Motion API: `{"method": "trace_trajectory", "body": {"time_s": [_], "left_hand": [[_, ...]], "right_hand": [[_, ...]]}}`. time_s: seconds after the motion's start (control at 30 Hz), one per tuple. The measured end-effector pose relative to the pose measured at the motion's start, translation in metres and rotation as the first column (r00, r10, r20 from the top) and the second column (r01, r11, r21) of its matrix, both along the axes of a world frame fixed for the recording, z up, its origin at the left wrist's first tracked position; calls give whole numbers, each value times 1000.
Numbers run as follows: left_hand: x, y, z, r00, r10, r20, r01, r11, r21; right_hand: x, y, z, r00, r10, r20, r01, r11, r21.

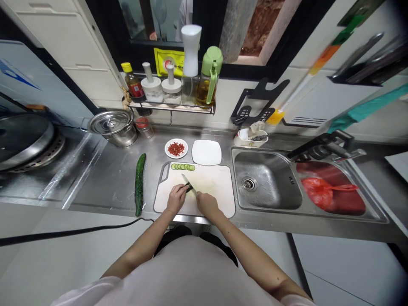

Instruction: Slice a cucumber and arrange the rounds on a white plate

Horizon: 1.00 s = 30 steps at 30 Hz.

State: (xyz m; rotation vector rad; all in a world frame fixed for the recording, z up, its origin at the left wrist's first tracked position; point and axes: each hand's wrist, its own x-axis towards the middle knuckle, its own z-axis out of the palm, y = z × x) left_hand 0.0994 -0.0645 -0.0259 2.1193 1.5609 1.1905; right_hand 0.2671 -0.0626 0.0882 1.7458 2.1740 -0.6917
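Note:
On the white cutting board (219, 187), my right hand (207, 203) is closed round the handle of a knife (185, 178), whose blade points up and left. My left hand (177, 198) pinches a short dark-green piece of cucumber (189, 187) right against the blade. Several round cucumber slices (182, 167) lie in an overlapping row along the board's far left edge. A whole cucumber (139, 185) rests on the steel counter left of the board. Behind the board stand a small plate of chopped red pieces (176, 148) and a white square plate (206, 152).
At right is a steel sink (267, 182); its second basin holds a red plastic bag (318, 193) below the faucet (321, 146). A lidded pot (113, 126) stands back left, near a pan (24, 140) on the stove. Bottles and jars fill the wall rack (178, 106).

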Motion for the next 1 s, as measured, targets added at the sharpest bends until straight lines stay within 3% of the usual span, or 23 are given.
{"method": "trace_trajectory", "body": {"time_s": [1.0], "left_hand": [[0, 1, 4, 1000, 2, 19, -2, 1000, -13]], "right_hand": [[-9, 14, -15, 1000, 17, -7, -17, 1000, -19]]}}
